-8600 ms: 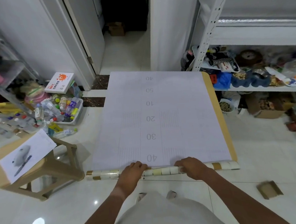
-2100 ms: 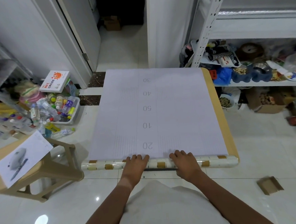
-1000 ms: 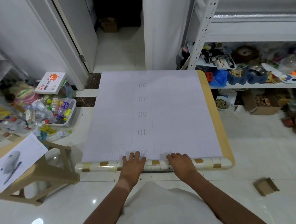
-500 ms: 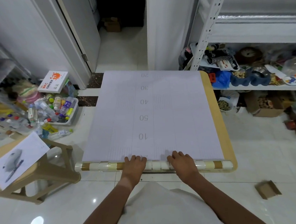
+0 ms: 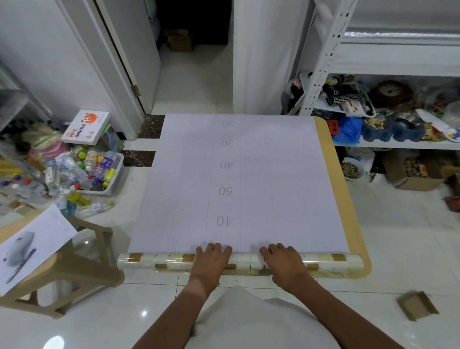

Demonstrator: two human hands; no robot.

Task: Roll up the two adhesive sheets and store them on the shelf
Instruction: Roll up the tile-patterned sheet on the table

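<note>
Both hands lie palm-down on the rolled part of the adhesive sheet (image 5: pixel 234 179), side by side at the near edge of the spread. The left hand (image 5: pixel 212 262) has its fingers stretched forward over the roll (image 5: pixel 240 260), tips reaching the flat white backing; it presses rather than grips. The right hand (image 5: pixel 282 262) sits just to the right of it in the same flat pose, fingers slightly bent over the top of the roll, holding nothing closed.

The roll runs left to right across the floor (image 5: pixel 408 243), showing a cream and gold tile pattern. Beyond it the unrolled part lies flat, backing side up, with grey numbers 10, 50, 40, 30, 20 printed upside down toward the far end. A tan strip shows along the right edge and near-right corner of the spread, under the white backing; whether it is the second sheet cannot be told.

To the left stands a beige plastic stool (image 5: pixel 63 265) with a printed paper (image 5: pixel 27 251) on it. Farther left is a bin of small bottles (image 5: pixel 87 173) with an NFC box (image 5: pixel 86 127) behind it. To the right stands a white metal shelf (image 5: pixel 395 59), its low level crowded with clutter. A small cardboard piece (image 5: pixel 417 305) lies on the floor near right. An open doorway (image 5: pixel 195 40) lies at the far end.
</note>
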